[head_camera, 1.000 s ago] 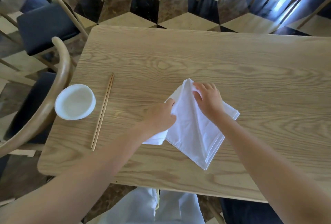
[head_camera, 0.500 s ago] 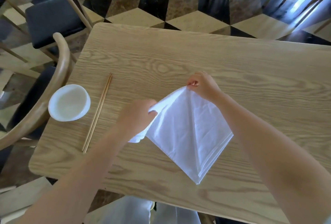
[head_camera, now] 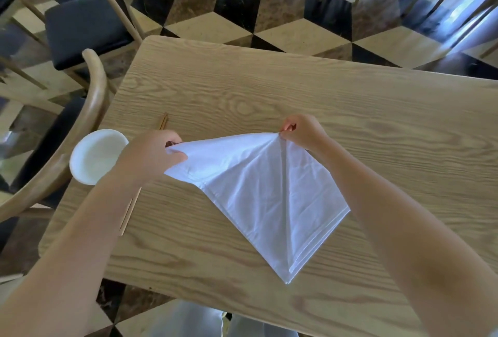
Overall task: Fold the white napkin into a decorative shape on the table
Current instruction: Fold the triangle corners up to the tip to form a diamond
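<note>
The white napkin [head_camera: 264, 194] lies on the wooden table [head_camera: 296, 89] as a folded kite-like shape with its point toward the near edge. A crease runs down its middle. My left hand [head_camera: 153, 153] grips the napkin's left corner and holds that flap stretched out to the left, slightly off the table. My right hand [head_camera: 301, 132] pinches the top corner at the far end of the crease. The layered right edges rest flat on the wood.
A small white bowl [head_camera: 97, 156] sits near the table's left edge, partly behind my left wrist. A pair of wooden chopsticks [head_camera: 134, 196] lies beside it, under my left forearm. Wooden chairs with dark cushions [head_camera: 83, 21] stand to the left on a checkered floor.
My left hand has pulled the napkin's left flap outward to the left, opening the fold wider. My right hand moved from the napkin's middle up to pinch its top corner.
</note>
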Demonstrator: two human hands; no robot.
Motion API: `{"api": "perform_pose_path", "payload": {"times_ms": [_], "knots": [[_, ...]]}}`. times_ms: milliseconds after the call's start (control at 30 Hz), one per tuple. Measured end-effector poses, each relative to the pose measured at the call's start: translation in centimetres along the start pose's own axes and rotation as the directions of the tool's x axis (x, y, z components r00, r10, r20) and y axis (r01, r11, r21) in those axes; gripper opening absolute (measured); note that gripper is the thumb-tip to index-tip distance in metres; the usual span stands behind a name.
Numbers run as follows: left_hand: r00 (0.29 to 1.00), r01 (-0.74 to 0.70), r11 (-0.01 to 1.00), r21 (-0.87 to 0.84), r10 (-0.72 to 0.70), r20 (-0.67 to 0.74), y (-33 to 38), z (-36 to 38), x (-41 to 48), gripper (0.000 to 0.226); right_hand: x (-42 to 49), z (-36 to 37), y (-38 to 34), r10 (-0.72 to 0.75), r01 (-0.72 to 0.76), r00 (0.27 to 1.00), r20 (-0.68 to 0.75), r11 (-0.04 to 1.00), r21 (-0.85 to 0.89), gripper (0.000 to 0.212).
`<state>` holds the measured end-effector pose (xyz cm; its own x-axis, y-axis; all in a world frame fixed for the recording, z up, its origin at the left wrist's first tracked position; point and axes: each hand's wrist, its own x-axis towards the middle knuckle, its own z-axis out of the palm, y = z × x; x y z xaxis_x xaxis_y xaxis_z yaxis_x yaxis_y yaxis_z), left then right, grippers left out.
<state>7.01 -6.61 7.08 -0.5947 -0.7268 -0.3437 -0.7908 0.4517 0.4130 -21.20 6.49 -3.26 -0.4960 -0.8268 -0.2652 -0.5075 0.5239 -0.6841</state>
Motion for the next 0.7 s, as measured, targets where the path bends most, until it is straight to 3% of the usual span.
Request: {"api": "perform_pose_path", "payload": {"times_ms": [133, 333, 467, 700], "knots": [[0.993, -0.103, 0.992, -0.068, 0.099, -0.067, 1.4, 0.2, -3.8, 0.010, 0.1, 0.3, -0.1, 0.040, -0.039, 0.999, -0.023, 0.998, 0.048, 0.012], [0.959, -0.282, 0.958, -0.059, 0.280, -0.045, 3.8, 5.6, -7.5, 0.013, 0.1, 0.8, -0.6, 0.163, -0.155, 0.976, -0.142, 0.986, 0.069, 0.015], [0.950, -0.310, 0.945, -0.100, 0.305, -0.065, 5.1, 9.3, -8.3, 0.017, 0.0, 1.6, -1.2, 0.260, -0.244, 0.936, -0.238, 0.965, 0.096, 0.020], [0.949, -0.316, 0.945, -0.087, 0.313, -0.042, 7.6, 14.7, -10.2, 0.028, 0.0, 0.7, -1.2, 0.239, -0.224, 0.951, -0.196, 0.970, 0.096, 0.018]]}}
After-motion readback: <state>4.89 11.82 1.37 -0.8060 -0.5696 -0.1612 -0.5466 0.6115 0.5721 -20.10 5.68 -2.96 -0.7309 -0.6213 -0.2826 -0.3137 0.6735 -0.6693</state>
